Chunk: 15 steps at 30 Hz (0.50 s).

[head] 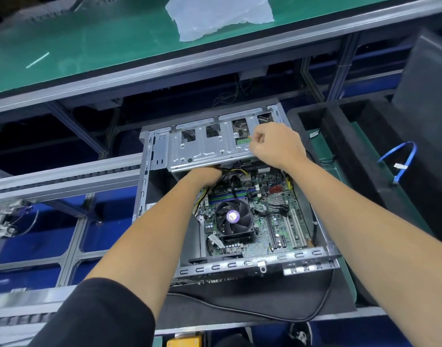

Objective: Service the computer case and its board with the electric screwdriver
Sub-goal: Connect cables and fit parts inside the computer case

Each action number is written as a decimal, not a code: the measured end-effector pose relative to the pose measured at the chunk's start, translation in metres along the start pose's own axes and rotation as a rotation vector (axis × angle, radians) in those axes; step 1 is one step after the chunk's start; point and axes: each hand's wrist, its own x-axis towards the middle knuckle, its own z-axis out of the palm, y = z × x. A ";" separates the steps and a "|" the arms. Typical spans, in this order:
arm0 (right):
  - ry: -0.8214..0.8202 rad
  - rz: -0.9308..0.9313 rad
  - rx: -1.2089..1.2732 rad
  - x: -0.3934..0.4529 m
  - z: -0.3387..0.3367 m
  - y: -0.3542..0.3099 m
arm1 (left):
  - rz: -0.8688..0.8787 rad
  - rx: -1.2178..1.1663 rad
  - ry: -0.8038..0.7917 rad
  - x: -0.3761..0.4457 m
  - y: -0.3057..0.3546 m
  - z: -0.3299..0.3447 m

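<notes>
1. Curled into a fist, the right hand (273, 144) is resting on the far right part of the metal drive cage (204, 149); whether it is pinching anything small I cannot tell, since the fingertips are tucked under.
2. Reaching under the near edge of that cage, the left hand (206, 177) is lying among the yellow and black wires (236, 172); its fingers are hidden, so I cannot tell how they are lying.
3. Sitting open on a dark mat (252, 294), the computer case (312, 257) is lying on its side between both forearms, with the cage spanning its far end.
4. Lying flat inside the case, the green board (277, 216) is showing its slots and chips, just below the cage.
5. Sitting on the board's near left part, the black cooling fan (233, 217) is facing up, with a purple round label at its middle.
6. Standing to the right of the case, a black foam tray (345, 136) is holding a looped blue cable (402, 159).
7. Running behind everything, a green conveyor belt (102, 41) is carrying a crumpled clear plastic bag (220, 16).
8. Trailing across the mat's near edge, a thin black cord (240, 308) is curving toward the right.
</notes>
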 end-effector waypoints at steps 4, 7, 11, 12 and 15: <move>0.001 -0.004 0.000 0.000 0.001 0.000 | 0.045 0.085 -0.012 0.004 0.000 0.000; 0.003 0.000 0.003 0.000 0.002 0.000 | 0.062 0.044 -0.007 0.007 0.002 0.001; 0.006 0.000 0.005 0.000 0.002 0.000 | -0.002 0.040 -0.012 0.010 0.010 0.006; 0.005 0.002 0.003 0.000 0.003 0.000 | -0.034 0.075 0.004 0.012 0.012 0.006; 0.003 0.006 -0.006 0.000 0.003 0.000 | -0.075 0.200 0.000 0.017 0.013 0.006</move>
